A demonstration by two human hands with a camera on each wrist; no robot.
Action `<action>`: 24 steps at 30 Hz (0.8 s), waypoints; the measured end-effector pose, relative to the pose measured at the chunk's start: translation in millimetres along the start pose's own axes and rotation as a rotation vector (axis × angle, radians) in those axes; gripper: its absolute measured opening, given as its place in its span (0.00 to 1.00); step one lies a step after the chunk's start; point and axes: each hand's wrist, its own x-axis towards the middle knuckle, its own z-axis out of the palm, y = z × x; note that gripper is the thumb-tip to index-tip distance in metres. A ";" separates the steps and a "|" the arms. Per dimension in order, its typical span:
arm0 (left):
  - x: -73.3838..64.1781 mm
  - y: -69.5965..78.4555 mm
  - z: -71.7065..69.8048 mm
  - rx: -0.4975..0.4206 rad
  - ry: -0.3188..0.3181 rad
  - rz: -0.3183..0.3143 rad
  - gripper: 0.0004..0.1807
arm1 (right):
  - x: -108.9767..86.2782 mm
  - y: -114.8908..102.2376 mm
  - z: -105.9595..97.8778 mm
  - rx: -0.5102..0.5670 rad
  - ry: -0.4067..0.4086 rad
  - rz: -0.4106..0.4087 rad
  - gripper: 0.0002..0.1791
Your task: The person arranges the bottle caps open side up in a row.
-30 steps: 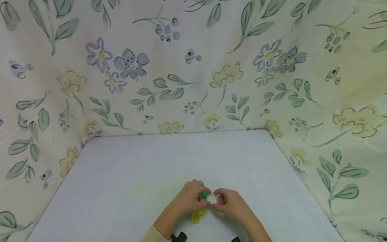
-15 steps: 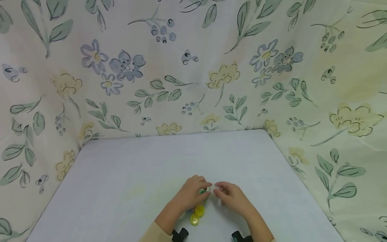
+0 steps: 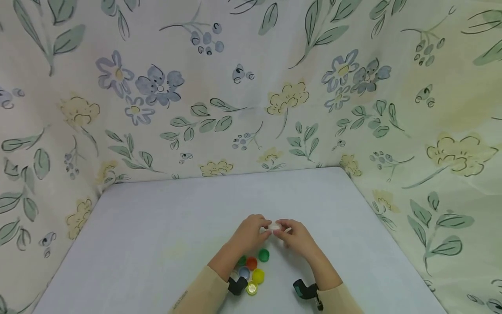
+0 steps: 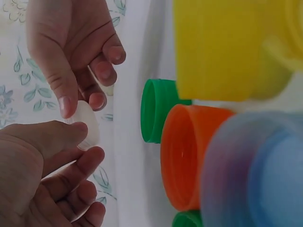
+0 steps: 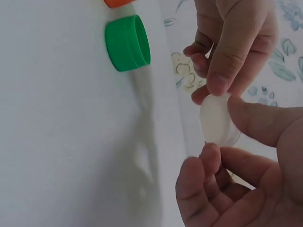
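Observation:
A small round white cap (image 3: 275, 226) is up between both hands, beyond the loose caps. My left hand (image 3: 250, 233) pinches its left edge with thumb and fingertips. From the other side, my right hand (image 3: 296, 237) pinches it between thumb and fingers. In the right wrist view the white cap (image 5: 218, 120) shows its pale round face, its rim partly covered by fingertips. The left wrist view shows the same white cap (image 4: 87, 124) tilted nearly edge-on. Nearest the hands on the table stands a green cap (image 3: 264, 255).
Around my left wrist lie an orange-red cap (image 3: 252, 263), a blue cap (image 3: 244, 273), a yellow cap (image 3: 258, 275), another yellow cap (image 3: 252, 288) and a second green cap (image 3: 241, 261). They sit on a white table (image 3: 176, 226), before a floral cloth (image 3: 235, 87).
Both hands have moved forward, away from the body, carrying the white cap. It has tilted from face-up to nearly edge-on. The coloured caps under the left hand are now uncovered.

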 end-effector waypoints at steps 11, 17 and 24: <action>33.3 -10.5 4.6 -0.193 -0.038 -0.165 0.22 | 29.4 4.0 -0.7 -0.101 0.085 0.036 0.24; 46.0 -17.7 21.2 -0.122 -0.029 -0.172 0.19 | 39.6 15.0 5.4 -0.260 0.145 0.036 0.24; 51.6 -18.6 30.0 -0.096 0.041 -0.176 0.18 | 48.3 19.9 8.4 -0.334 0.164 0.040 0.25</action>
